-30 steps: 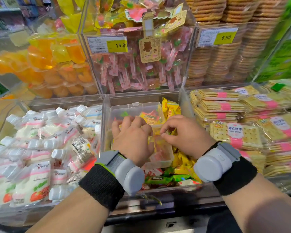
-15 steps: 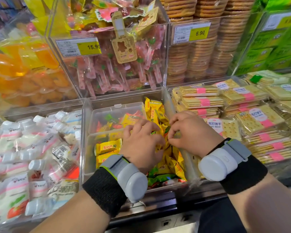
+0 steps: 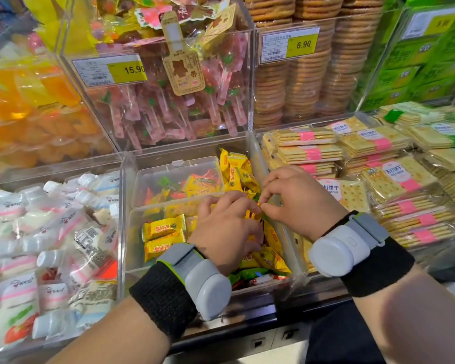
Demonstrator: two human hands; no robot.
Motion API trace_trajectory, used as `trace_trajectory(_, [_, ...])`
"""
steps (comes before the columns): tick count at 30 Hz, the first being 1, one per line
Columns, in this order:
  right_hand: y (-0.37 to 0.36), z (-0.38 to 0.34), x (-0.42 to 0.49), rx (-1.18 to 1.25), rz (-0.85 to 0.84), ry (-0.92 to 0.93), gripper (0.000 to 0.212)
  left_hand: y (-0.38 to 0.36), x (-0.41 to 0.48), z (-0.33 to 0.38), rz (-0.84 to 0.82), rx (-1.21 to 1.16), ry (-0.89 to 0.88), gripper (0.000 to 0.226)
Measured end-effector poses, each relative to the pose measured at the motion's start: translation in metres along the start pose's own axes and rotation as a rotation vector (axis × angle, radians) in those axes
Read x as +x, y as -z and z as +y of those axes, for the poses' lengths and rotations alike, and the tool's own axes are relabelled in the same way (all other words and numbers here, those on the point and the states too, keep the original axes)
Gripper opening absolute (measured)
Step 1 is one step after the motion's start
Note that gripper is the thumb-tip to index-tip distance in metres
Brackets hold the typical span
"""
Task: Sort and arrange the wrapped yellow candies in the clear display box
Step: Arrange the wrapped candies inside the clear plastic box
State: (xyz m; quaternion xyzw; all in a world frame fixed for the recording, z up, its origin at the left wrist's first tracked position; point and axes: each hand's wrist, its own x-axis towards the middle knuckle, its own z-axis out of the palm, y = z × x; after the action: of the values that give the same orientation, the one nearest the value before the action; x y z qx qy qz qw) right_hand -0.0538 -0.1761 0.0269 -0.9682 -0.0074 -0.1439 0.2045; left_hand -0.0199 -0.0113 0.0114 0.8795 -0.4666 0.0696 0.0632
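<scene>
Yellow candies (image 3: 163, 227) in clear box (image 3: 126, 206) | left hand (image 3: 223, 232), right hand (image 3: 300, 200) both pinch one candy, right of inner tub (image 3: 176, 164) | view shifted, hands moved right | sorting ongoing

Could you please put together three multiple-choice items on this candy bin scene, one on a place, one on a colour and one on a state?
1. Where is the clear lidded tub?
A. At the back left of the candy bin
B. On the cracker packs
C. On the bottles

2. What colour are the price panels on the price tags?
A. Blue
B. Yellow
C. White

3. What are the left hand and right hand doing?
A. Resting outside the bin
B. Lifting the tub
C. Pinching yellow candies together

Answers:
1 A, the tub sits behind the loose candies, left of the upright yellow packs.
2 B, 15.90 and 6.90 are printed on yellow.
3 C, the fingertips meet on yellow wrappers over the bin.
</scene>
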Motion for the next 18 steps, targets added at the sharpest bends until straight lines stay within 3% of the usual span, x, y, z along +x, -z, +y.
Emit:
trace_trajectory(8, [0.004, -0.007, 0.0, 0.071, 0.091, -0.015, 0.013, 0.015, 0.0, 0.0, 0.086, -0.201, 0.087, 0.014])
trace_trajectory(11, [0.006, -0.009, 0.001, 0.133, 0.125, -0.041, 0.017, 0.022, -0.002, -0.004, 0.101, -0.383, 0.18, 0.004])
trace_trajectory(18, [-0.001, -0.021, -0.001, 0.195, 0.012, -0.027, 0.022, 0.027, -0.015, -0.023, 0.26, -0.585, 0.337, 0.01])
